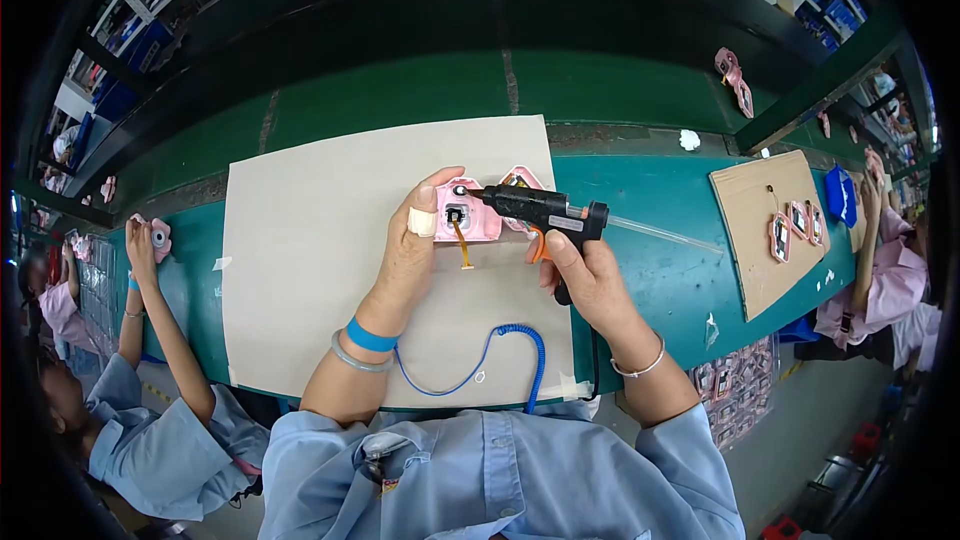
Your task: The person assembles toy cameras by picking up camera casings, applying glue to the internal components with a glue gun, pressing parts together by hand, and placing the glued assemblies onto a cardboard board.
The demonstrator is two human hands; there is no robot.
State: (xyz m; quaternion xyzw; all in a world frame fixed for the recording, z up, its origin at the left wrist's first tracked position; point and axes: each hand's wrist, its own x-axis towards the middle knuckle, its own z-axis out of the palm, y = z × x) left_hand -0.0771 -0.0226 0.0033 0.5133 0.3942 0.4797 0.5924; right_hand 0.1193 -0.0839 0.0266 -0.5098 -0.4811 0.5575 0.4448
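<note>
My left hand (pixel 412 237) is closed on the left edge of a pink plastic housing (pixel 482 228), its thumb wrapped in a pale bandage. Inside the housing sits a small dark module with an orange flat ribbon cable (pixel 462 247) hanging down from it. My right hand (pixel 590 283) grips a black hot glue gun (pixel 530 205) with an orange trigger. The gun's nozzle points left and meets the upper part of the housing. A clear glue stick (pixel 665 233) sticks out of its back. Partly behind the gun lies a second pink shell (pixel 520 178) with parts inside.
A beige sheet (pixel 300 270) covers the green table under my hands. A blue coiled wrist cord (pixel 520 330) runs across it. On the right, cardboard (pixel 755 275) bears several pink parts. Co-workers sit at left (pixel 165 440) and right (pixel 885 280).
</note>
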